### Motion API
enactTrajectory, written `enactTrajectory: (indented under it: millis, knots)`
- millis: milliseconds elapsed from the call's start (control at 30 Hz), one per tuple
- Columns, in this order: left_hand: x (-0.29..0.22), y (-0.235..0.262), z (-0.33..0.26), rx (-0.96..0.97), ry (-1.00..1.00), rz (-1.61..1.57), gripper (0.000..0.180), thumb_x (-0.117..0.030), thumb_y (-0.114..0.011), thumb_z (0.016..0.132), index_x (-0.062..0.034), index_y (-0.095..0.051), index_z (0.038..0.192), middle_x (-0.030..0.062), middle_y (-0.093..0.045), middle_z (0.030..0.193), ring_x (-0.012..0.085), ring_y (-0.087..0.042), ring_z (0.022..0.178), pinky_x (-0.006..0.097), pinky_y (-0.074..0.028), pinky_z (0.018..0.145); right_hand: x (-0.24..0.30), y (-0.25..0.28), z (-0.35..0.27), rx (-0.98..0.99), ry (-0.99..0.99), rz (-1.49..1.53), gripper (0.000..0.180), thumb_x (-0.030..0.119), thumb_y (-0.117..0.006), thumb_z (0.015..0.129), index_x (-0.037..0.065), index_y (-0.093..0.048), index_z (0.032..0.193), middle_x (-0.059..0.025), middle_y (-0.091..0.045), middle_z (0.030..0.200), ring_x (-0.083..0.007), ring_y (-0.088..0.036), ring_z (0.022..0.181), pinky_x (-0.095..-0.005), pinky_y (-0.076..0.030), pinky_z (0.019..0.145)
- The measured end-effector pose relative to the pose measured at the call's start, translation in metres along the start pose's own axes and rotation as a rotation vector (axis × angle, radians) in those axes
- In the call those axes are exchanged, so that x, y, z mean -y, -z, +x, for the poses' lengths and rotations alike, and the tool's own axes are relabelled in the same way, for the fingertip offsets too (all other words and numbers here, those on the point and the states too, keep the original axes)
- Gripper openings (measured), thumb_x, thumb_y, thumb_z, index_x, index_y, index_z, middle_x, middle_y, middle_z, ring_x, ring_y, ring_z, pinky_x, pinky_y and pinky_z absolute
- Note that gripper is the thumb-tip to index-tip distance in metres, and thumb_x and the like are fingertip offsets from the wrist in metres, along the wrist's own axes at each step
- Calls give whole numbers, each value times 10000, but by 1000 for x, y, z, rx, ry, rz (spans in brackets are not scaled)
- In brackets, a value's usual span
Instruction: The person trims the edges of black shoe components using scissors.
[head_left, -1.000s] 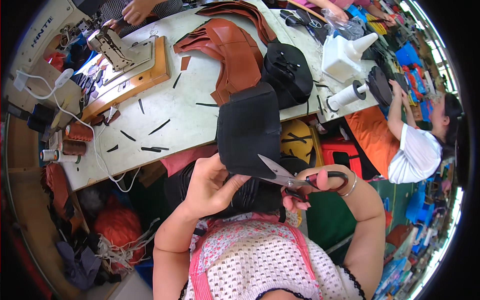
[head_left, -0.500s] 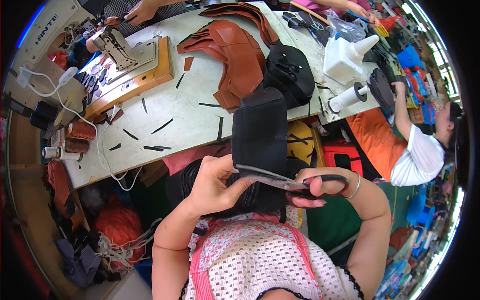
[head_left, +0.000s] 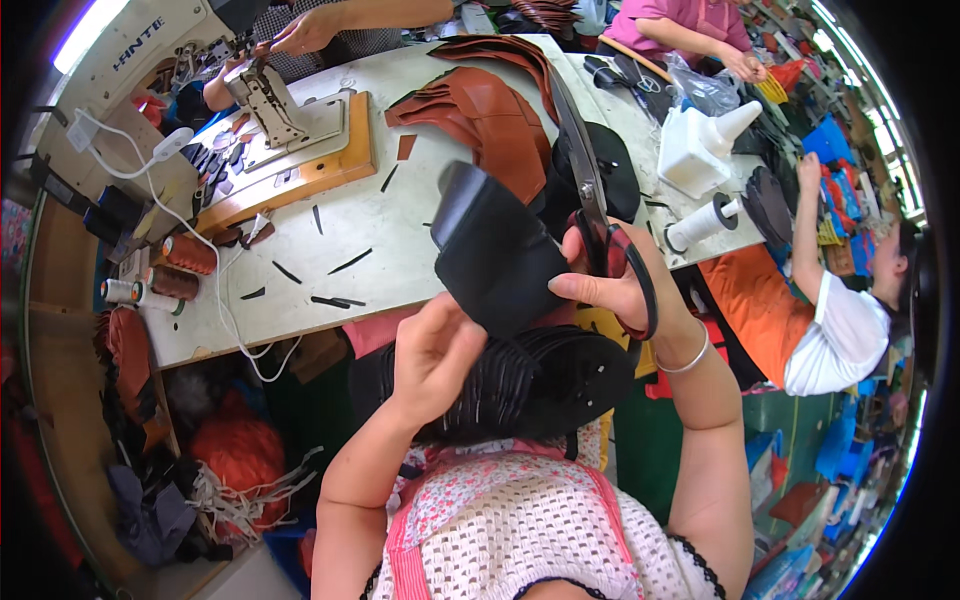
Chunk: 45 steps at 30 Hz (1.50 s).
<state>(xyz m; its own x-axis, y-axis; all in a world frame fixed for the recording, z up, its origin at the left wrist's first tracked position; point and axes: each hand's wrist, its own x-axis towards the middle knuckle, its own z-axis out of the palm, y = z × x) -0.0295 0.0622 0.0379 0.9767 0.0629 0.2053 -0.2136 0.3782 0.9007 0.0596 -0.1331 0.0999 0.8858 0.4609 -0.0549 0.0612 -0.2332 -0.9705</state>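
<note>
A curved black leather-like piece (head_left: pixel 500 262) is held up over the table's front edge, its left side bent over. My left hand (head_left: pixel 432 355) is closed at its lower left corner, thumb and fingers pinched together. In my right hand (head_left: pixel 615 290) are scissors (head_left: pixel 590 185) with red and black handles, their blades pointing up and away. The thumb of that hand presses on the piece's right edge. Below both hands, a stack of black pieces (head_left: pixel 480 390) rests on my lap.
On the white table (head_left: pixel 225 325) lie thin black offcuts, stacked brown leather pieces (head_left: pixel 490 110) and a black bundle (head_left: pixel 610 170). A sewing machine (head_left: pixel 270 105) stands far left. Thread spools (head_left: pixel 175 270) sit left; a white bottle (head_left: pixel 700 150) stands right. Other people are nearby.
My right hand has turned the scissors from lying across the piece to pointing upward, and its thumb now touches the piece. The black piece has tilted and come lower.
</note>
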Motion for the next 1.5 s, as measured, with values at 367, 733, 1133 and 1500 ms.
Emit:
enactTrajectory:
  millis: [367, 733, 1133, 1500]
  knots:
    - [26, 3, 11, 117, 19, -237, 169, -30, -467, 953, 42, -518, 1098, 114, -579, 1098, 182, -588, 1010, 338, -500, 902, -26, 2, -25, -297, 104, -125, 226, 121, -744, 772, 28, -545, 826, 23, -518, 635, -50, -479, 550, -202, -403, 525]
    - [31, -9, 1, 137, 122, -384, 295, -25, -457, 952, 40, -444, 1239, 145, -524, 1226, 236, -530, 1146, 384, -464, 963, -79, 9, -97, 797, -468, 658, 991, 876, -301, 683, -15, -557, 1032, -31, -534, 862, -84, -492, 690, -214, -378, 626]
    - [26, 0, 1, 146, 124, -291, 285, -5, -434, 954, 53, -449, 1233, 169, -538, 1208, 266, -547, 1124, 430, -473, 957, -92, 13, -85, 952, -485, 819, 1022, 852, -325, 690, -56, -503, 1122, -104, -541, 985, -122, -514, 742, -224, -402, 621]
    - [27, 2, -4, 182, 134, -185, 263, 16, -453, 943, 60, -482, 1201, 138, -584, 1126, 191, -581, 1039, 335, -485, 914, -88, 14, -67, 987, -481, 606, 900, 819, -425, 704, -30, -567, 967, -19, -525, 787, -66, -486, 641, -198, -392, 583]
